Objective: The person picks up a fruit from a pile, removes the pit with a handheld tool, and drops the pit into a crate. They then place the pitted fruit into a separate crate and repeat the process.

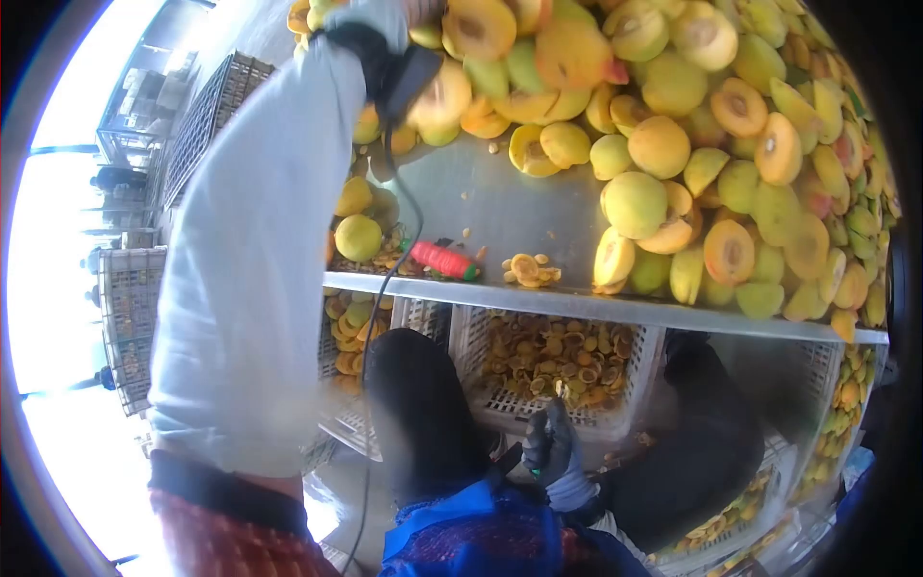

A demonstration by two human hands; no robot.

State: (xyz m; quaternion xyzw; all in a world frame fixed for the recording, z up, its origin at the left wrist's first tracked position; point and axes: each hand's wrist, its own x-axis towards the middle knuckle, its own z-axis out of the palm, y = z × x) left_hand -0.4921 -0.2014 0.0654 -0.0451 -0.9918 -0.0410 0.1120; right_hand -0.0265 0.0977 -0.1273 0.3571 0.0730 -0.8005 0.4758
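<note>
My left hand (pixel 423 10) reaches to the top edge beside the heap of halved yellow peaches (pixel 659 144). Its fingers are mostly cut off by the frame, so what it holds does not show. A light sleeve (pixel 255 231) covers that arm, with a black band at the wrist. My right hand (pixel 550 444), in a dark glove, is low between my knees. It is closed around a small tool (pixel 561 388) whose bright tip points up toward a white crate (pixel 630 409) of peach scraps (pixel 558 354).
A metal table (pixel 461 197) bears the peaches, small scraps (pixel 531 270) and a red cylindrical thing (pixel 445 260) with a green end. Its raised edge (pixel 596 310) runs above my knees. A thin cable (pixel 368 413) hangs down at the left. Stacked crates (pixel 133 298) stand further left.
</note>
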